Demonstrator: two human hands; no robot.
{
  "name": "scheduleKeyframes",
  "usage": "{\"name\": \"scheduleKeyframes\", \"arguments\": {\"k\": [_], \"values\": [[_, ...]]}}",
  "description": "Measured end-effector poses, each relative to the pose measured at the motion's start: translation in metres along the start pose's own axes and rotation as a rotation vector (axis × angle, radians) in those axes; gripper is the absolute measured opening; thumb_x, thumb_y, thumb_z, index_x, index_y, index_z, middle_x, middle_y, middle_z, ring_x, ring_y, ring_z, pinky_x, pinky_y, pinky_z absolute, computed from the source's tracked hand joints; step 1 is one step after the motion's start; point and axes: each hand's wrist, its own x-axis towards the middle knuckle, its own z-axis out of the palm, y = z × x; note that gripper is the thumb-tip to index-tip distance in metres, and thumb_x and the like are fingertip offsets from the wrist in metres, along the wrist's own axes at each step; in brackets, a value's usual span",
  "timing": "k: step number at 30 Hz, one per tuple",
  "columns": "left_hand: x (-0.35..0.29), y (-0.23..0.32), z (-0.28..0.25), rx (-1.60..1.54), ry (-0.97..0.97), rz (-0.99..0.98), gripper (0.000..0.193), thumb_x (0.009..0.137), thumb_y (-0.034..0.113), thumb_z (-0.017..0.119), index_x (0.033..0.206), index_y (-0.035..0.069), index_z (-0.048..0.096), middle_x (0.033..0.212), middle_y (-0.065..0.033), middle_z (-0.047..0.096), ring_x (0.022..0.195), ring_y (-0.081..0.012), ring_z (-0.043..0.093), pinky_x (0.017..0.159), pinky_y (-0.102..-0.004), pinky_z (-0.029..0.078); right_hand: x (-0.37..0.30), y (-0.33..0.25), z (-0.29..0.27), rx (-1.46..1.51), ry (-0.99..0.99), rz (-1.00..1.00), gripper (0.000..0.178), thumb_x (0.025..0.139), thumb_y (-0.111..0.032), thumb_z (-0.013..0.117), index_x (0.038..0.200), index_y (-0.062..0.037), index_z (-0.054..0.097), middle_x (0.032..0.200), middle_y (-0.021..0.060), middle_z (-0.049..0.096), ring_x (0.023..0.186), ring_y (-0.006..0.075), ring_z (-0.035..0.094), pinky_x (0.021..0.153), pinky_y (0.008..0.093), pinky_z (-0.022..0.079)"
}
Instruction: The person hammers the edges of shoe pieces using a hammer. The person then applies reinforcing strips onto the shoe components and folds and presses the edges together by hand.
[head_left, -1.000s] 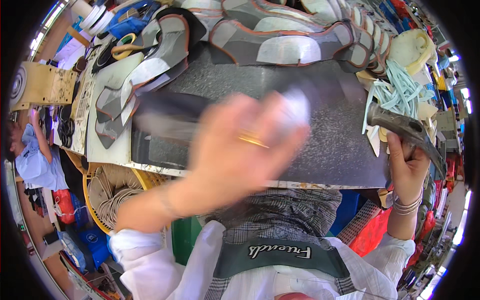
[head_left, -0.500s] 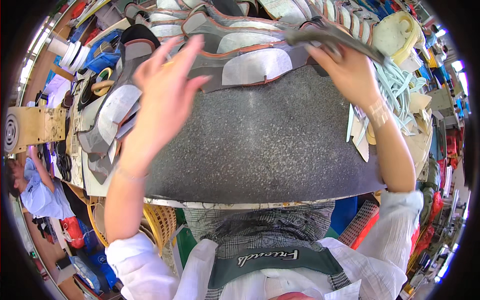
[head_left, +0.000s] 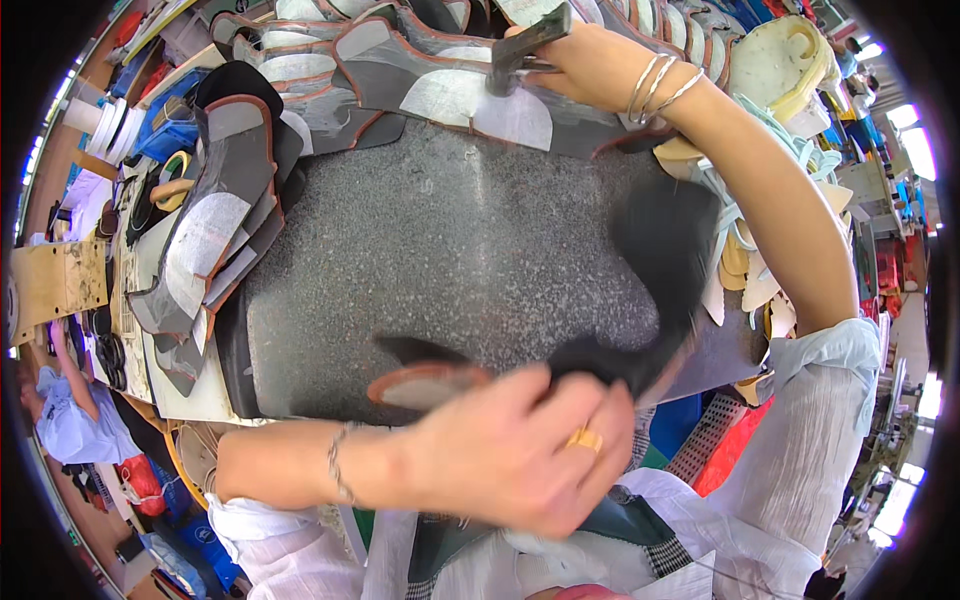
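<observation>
My left hand (head_left: pixel 520 450) is at the near edge of the dark work board (head_left: pixel 450 240), fingers closed on a black shoe-upper piece (head_left: pixel 670 250). This curved piece sweeps up to the right and is blurred; a rust-edged part also shows left of the fingers. At the far side, my right hand (head_left: pixel 595 65) grips a hammer (head_left: pixel 535 45), whose handle is mostly hidden by the hand. The hammer hangs over a row of grey shoe uppers (head_left: pixel 430 95) with white patches and rust-coloured edges.
More uppers (head_left: pixel 210 230) are stacked along the board's left side. Pale blue strips (head_left: pixel 790 145) and beige cut pieces (head_left: pixel 735 265) lie at the right, below a cream container (head_left: pixel 785 65). Another person (head_left: pixel 75 410) is at the far left.
My left hand has come from the far left down to the near middle and now holds a black upper piece. My right hand has moved left and farther away with the hammer.
</observation>
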Motion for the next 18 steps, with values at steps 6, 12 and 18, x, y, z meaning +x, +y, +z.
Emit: {"name": "scheduleKeyframes", "arguments": {"k": [6,12,18], "values": [[-0.077,-0.001,-0.027,-0.391,-0.355,-0.680,0.026,0.074,0.001,0.071,0.100,0.000,0.069,0.087,-0.0099,0.066,0.069,-0.0285,0.063,0.061,-0.0382,0.052,-0.072,-0.030,-0.026,0.413,0.169,0.125,0.029,0.091,-0.024,0.063,0.114,-0.0062,0.064,0.096,0.0171,0.069,0.085,0.0290,0.068,0.078,0.0418,0.052],[-0.068,-0.007,-0.013,-0.248,-0.414,-0.781,0.053,0.077,-0.006,0.060,0.129,-0.003,0.053,0.119,-0.0211,0.058,0.103,-0.0356,0.060,0.088,-0.0409,0.050,-0.174,-0.098,-0.030,0.478,0.048,0.291,0.024,0.089,-0.019,0.067,0.109,-0.0074,0.060,0.079,0.0144,0.061,0.070,0.0331,0.063,0.063,0.0400,0.049],[-0.021,-0.012,0.031,-0.604,-0.399,-0.839,0.046,0.083,0.004,0.066,0.128,-0.001,0.057,0.115,-0.0173,0.059,0.106,-0.0342,0.057,0.091,-0.0426,0.045,-0.205,-0.115,-0.006,0.464,-0.110,0.383,0.020,0.086,-0.009,0.064,0.095,-0.0067,0.047,0.067,0.0183,0.057,0.068,0.0411,0.061,0.058,0.0462,0.046]]}}
